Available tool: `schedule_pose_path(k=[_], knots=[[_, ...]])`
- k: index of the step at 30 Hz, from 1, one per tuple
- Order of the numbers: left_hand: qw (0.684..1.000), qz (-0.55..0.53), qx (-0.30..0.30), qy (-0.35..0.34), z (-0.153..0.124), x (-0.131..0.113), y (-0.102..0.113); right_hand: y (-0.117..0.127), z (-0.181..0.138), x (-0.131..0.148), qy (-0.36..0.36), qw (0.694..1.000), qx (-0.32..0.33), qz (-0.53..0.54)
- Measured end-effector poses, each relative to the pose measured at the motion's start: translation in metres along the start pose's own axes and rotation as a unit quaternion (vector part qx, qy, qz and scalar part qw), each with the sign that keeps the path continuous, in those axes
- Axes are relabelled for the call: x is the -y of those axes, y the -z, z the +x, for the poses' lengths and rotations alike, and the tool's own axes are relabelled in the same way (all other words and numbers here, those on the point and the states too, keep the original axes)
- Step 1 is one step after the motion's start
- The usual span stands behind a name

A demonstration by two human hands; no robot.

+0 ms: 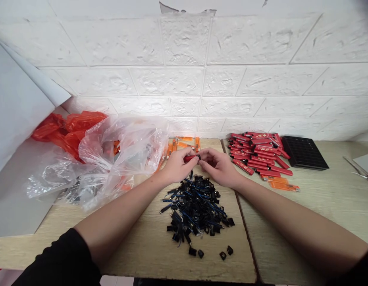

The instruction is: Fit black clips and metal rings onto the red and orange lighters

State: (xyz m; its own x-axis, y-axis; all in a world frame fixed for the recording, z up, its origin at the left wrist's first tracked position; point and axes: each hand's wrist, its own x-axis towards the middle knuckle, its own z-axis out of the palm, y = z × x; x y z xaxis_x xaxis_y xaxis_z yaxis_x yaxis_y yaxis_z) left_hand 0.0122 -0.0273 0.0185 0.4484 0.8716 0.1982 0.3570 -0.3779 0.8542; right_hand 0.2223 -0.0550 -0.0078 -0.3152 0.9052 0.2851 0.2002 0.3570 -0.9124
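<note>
My left hand (177,164) is closed around a small red stick-shaped piece (191,158), holding it level above the wooden table (136,238). My right hand (218,167) meets it from the right, its fingers pinched at the dark end of that red piece. Just below both hands lies a heap of small black parts with blue strips (195,208). A stack of finished-looking red sticks (258,153) lies to the right of my right hand.
A clear plastic bag (124,151) with orange and red contents sprawls at the left, beside a white board (17,119). Orange pieces (184,143) lie behind my hands and others (280,184) near the red stack. A black tray (304,153) and metal scissors (361,172) sit at the right.
</note>
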Motion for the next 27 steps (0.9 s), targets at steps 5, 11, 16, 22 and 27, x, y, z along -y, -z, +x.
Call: schedule_pose_path(k=[5,11,16,22,27], knots=[[1.0,-0.007,-0.014,0.016,0.001,0.0042,-0.002,-0.0004,0.0019,0.0006,0.004,1.0,0.009,-0.007],[1.0,0.004,-0.017,0.013,0.0015,0.0081,-0.0021,0.0,0.0019,-0.0045,0.015,1.0,0.013,-0.011],[1.0,0.0,-0.021,0.013,0.0009,0.0086,-0.003,0.0001,0.002,-0.0056,0.022,0.999,0.013,-0.019],[1.0,-0.006,-0.017,0.012,0.0012,0.0071,-0.0025,-0.0003,0.0008,-0.0053,0.031,0.999,0.011,-0.021],[1.0,-0.013,0.003,0.009,0.0023,0.0065,-0.0008,0.0002,0.0003,-0.0051,0.041,0.999,0.012,-0.024]])
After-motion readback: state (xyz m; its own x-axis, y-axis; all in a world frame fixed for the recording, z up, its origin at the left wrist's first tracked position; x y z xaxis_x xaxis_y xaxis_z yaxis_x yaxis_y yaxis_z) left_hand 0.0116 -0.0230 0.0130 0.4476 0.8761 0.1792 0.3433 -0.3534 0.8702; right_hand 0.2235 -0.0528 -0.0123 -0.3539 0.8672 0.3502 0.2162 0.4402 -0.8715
